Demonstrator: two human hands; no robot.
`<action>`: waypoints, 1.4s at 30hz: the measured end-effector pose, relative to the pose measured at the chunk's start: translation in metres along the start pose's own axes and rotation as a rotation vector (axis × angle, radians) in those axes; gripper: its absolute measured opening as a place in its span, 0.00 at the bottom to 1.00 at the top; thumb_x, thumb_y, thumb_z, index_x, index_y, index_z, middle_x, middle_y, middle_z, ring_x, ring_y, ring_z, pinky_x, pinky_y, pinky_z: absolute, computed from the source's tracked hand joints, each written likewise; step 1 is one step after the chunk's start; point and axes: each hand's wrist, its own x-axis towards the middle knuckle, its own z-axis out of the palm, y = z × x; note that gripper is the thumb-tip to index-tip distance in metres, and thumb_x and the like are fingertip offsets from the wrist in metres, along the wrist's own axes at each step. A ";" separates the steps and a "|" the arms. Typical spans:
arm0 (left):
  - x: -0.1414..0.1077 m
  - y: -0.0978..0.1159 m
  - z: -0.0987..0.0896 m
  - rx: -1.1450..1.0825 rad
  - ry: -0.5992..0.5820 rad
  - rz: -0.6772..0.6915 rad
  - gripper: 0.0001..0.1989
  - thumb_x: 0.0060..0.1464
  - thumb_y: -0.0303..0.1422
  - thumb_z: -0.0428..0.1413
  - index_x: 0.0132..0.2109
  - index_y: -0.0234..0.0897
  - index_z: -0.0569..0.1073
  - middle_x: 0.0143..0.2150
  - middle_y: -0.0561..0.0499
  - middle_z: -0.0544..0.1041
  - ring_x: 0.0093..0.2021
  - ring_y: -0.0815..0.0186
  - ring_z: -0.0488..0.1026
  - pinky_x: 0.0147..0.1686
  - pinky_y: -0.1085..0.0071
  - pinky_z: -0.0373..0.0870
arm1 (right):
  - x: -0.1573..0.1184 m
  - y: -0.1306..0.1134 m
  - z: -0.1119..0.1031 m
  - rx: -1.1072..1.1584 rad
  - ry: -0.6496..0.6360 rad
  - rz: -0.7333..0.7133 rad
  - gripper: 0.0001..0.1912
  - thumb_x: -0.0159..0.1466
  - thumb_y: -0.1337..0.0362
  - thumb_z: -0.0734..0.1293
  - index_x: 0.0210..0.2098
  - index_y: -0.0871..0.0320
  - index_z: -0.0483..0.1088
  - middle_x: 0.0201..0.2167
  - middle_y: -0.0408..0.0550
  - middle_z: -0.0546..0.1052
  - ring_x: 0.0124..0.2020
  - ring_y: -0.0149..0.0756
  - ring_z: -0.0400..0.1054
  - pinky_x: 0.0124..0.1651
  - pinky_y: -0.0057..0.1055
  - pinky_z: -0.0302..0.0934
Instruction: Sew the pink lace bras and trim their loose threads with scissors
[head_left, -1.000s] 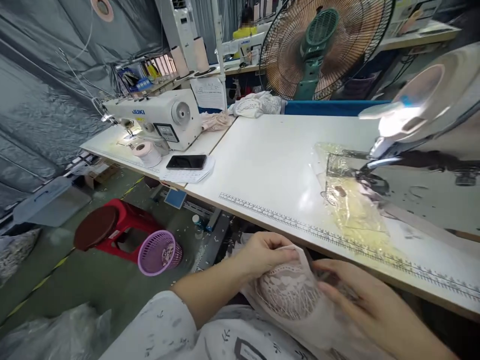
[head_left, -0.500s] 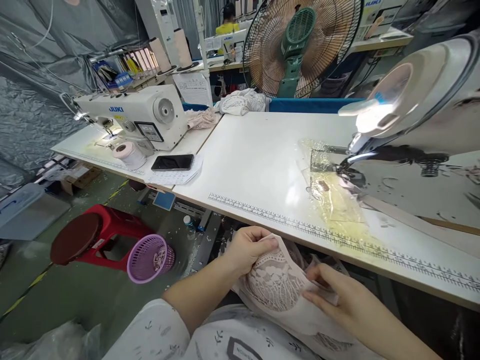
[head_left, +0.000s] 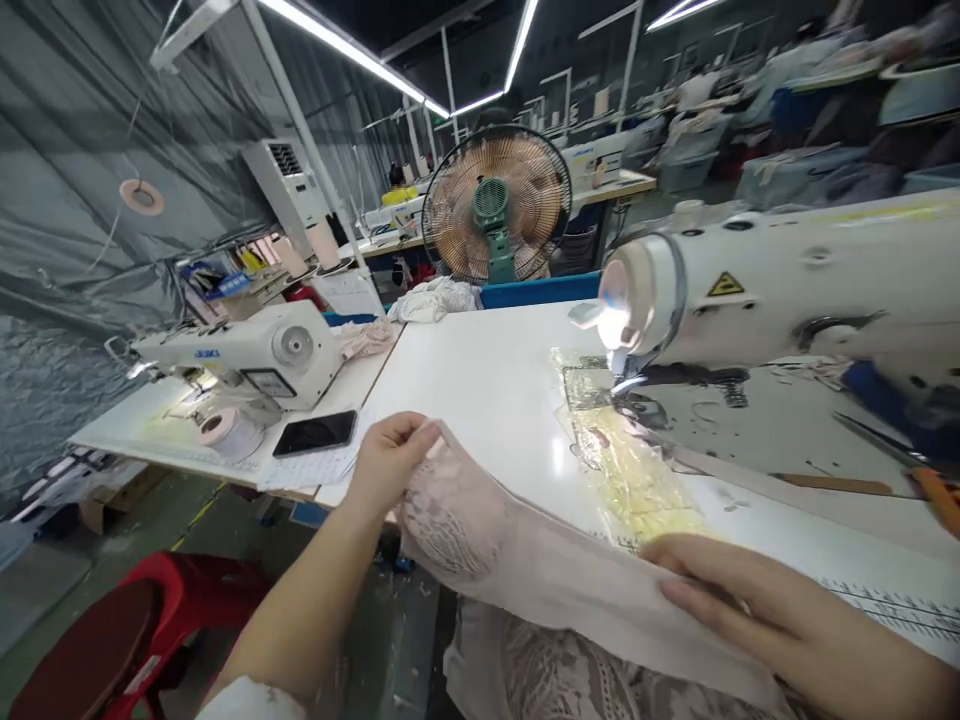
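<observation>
A pale pink lace bra (head_left: 525, 540) is stretched between my two hands at the front edge of the table. My left hand (head_left: 386, 460) pinches its upper corner, by a lace cup, between thumb and fingers. Farther along the plain band, my right hand (head_left: 772, 605) grips the fabric with thumb below and fingers on top. More pale lace fabric (head_left: 555, 665) hangs below the band, over my lap; whether it is part of the same piece I cannot tell. Beyond my right hand stands a white sewing machine (head_left: 795, 285) with its lamp lit over the needle area.
Yellowish clear film (head_left: 637, 470) covers the table by the needle. To the left are a phone (head_left: 315, 433), a thread cone (head_left: 229, 435) and a second sewing machine (head_left: 247, 355). A fan (head_left: 495, 205) stands behind the table. Scissors (head_left: 885, 440) lie at right, a red stool (head_left: 172, 610) lower left.
Both hands have raised the bra from lap level to the table edge and spread it wider, the hands now farther apart. My view has tilted up.
</observation>
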 end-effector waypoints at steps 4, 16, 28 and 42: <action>0.080 0.007 -0.002 0.550 -0.100 0.056 0.13 0.48 0.40 0.56 0.25 0.34 0.70 0.17 0.59 0.60 0.19 0.74 0.54 0.22 0.75 0.52 | 0.053 0.006 -0.015 -0.292 -0.017 0.008 0.16 0.66 0.58 0.55 0.29 0.53 0.70 0.41 0.48 0.76 0.38 0.38 0.72 0.36 0.30 0.67; 0.096 -0.007 0.137 1.190 -0.799 0.673 0.09 0.58 0.32 0.50 0.42 0.34 0.73 0.42 0.43 0.73 0.43 0.58 0.70 0.39 0.67 0.65 | 0.117 0.024 -0.016 -0.785 0.159 0.089 0.13 0.65 0.64 0.58 0.28 0.59 0.71 0.35 0.53 0.75 0.35 0.41 0.69 0.30 0.31 0.58; 0.108 -0.052 0.143 0.595 -1.052 0.634 0.03 0.52 0.27 0.57 0.33 0.35 0.76 0.31 0.49 0.75 0.34 0.65 0.70 0.38 0.72 0.64 | 0.106 0.074 -0.034 -0.893 0.372 0.128 0.15 0.64 0.60 0.59 0.42 0.61 0.74 0.42 0.55 0.77 0.40 0.47 0.68 0.40 0.38 0.60; 0.107 -0.053 0.141 0.547 -1.053 0.602 0.05 0.52 0.26 0.55 0.32 0.35 0.76 0.31 0.49 0.76 0.32 0.67 0.70 0.33 0.73 0.62 | 0.069 0.048 -0.032 -0.910 0.146 -0.081 0.17 0.64 0.69 0.54 0.26 0.57 0.71 0.31 0.52 0.76 0.34 0.40 0.67 0.35 0.34 0.61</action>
